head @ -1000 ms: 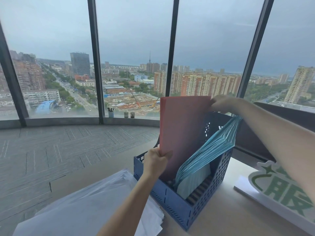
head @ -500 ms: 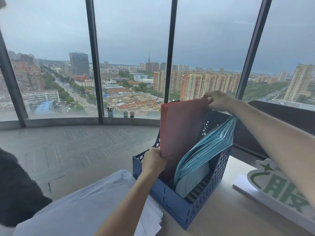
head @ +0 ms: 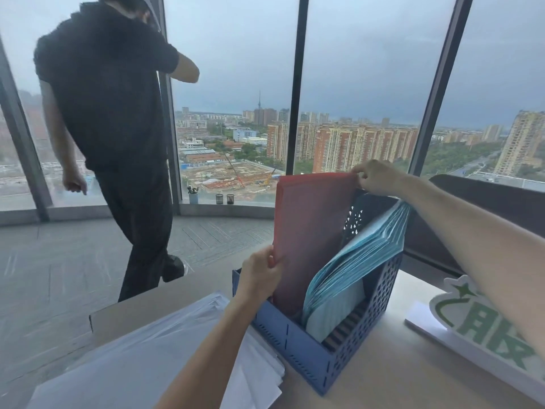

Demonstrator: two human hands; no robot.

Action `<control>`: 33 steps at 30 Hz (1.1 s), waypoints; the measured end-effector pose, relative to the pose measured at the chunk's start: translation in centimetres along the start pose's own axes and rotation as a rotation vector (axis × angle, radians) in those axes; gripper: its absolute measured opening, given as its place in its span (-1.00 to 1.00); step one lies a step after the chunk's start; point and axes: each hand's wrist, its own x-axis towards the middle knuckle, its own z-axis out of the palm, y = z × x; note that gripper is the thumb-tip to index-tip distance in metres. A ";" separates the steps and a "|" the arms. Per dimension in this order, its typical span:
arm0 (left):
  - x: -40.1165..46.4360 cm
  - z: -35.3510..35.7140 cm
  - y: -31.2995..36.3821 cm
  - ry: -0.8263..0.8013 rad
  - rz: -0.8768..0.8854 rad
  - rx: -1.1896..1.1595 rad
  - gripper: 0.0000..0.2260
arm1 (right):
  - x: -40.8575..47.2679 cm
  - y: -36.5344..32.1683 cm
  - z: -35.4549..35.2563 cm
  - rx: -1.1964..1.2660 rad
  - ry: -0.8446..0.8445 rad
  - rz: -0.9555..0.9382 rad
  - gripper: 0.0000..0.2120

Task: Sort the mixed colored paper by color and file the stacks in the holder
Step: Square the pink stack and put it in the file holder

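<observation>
Here, nearest the camera, a loose white paper pile [head: 165, 358] lies on the table [head: 392, 376], just below and behind the left grip; a nudge from that forearm could slide its top sheets off the edge.

The left hand [head: 259, 278] pinches the lower near edge of the red paper stack [head: 309, 237], thumb on the face and fingers curled behind. The stack stands nearly upright in the left compartment of the blue holder [head: 306, 349], its foot already down inside. If this pinch slackens first, I judge the sheets could fan out and spill over the holder's low front wall.

Right of that grip, the blue paper stack [head: 354, 267] leans in the next compartment, its top curling over the holder's far side. Pressing the red stack sideways could crumple it, or the blue sheets could slump further.

Farther up, the right hand [head: 380, 178] pinches the red stack's top far corner. Too hard a pull there could bend the corner or tip the light holder.

Beyond, a person in black [head: 109, 113] walks past the window [head: 359, 84], well apart from both grips.
</observation>
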 end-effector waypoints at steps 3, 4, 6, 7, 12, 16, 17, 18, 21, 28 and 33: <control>-0.1 -0.2 0.2 0.005 0.000 -0.027 -0.85 | -0.4 -0.4 -0.5 -0.014 0.022 0.015 -0.62; -0.1 -0.2 0.3 0.001 -0.005 -0.038 -0.86 | -0.4 -0.4 -0.6 -0.008 0.040 0.022 -0.63; -0.2 -0.5 0.6 -0.008 -0.015 -0.055 -0.87 | -0.6 -0.5 -0.9 0.016 0.089 0.025 -0.65; -0.2 -0.6 0.7 -0.014 -0.020 -0.068 -0.87 | -0.7 -0.6 -1.0 0.036 0.114 0.028 -0.66; -0.6 -1.3 0.9 -0.036 -0.055 -0.156 -0.88 | -1.9 -1.3 -1.8 0.137 0.170 0.011 -0.69; -1.9 -2.5 1.6 -0.005 -0.061 -0.122 -0.83 | -4.0 -2.5 -2.9 0.176 0.193 -0.043 -0.71; -2.3 -2.9 1.8 0.006 -0.066 -0.113 -0.82 | -4.7 -2.9 -3.2 0.180 0.204 -0.060 -0.72; -2.7 -3.3 2.0 0.010 -0.072 -0.111 -0.79 | -5.4 -3.3 -3.5 0.182 0.216 -0.075 -0.73; -4.2 -4.4 2.4 0.002 -0.085 -0.123 -0.73 | -7.6 -4.6 -4.0 0.213 0.241 -0.104 -0.75; -8.0 -7.5 2.9 -0.028 -0.115 -0.123 -0.77 | -13.7 -7.9 -4.3 0.294 0.301 -0.156 -0.77; -11.2 -10.2 2.8 -0.032 -0.133 -0.096 -0.83 | -18.4 -10.9 -3.7 0.362 0.375 -0.200 -0.79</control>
